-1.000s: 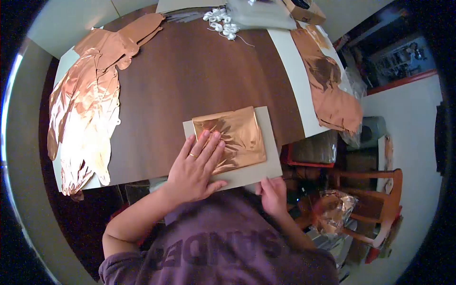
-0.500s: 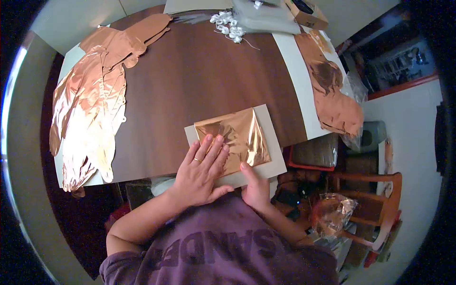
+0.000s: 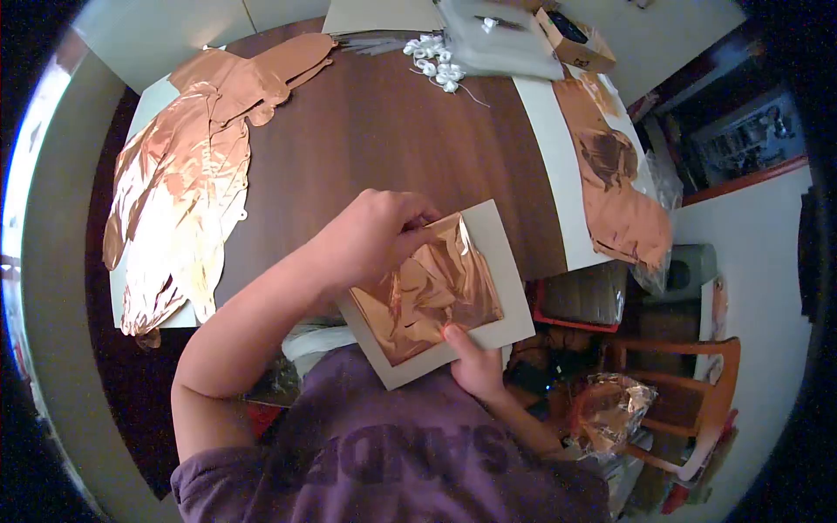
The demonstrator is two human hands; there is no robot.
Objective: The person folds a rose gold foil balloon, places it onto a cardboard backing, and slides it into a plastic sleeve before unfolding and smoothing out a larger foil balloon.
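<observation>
A folded copper-coloured foil balloon [image 3: 436, 296] lies on a pale grey card [image 3: 514, 305] at the table's front edge. My right hand [image 3: 478, 366] grips the card's near edge, its thumb pressed on the foil and its fingers hidden underneath. Across the card's far left side reaches my left hand [image 3: 375, 231], fingers curled at the foil's upper edge; the fingertips are partly hidden. The foil looks creased and bunched in its middle.
Flat copper foil balloons [image 3: 187, 174] are piled on the table's left side. Another copper foil balloon [image 3: 615, 174] lies at the right. White ribbon curls [image 3: 436, 63], a clear plastic bag [image 3: 501, 39] and a small cardboard box [image 3: 575, 42] stand at the back. A wooden chair [image 3: 724, 383] is at lower right.
My left hand has gone from lying flat on the foil to curling at its upper edge. The foil is more crumpled, and the card has turned slightly and moved nearer my body.
</observation>
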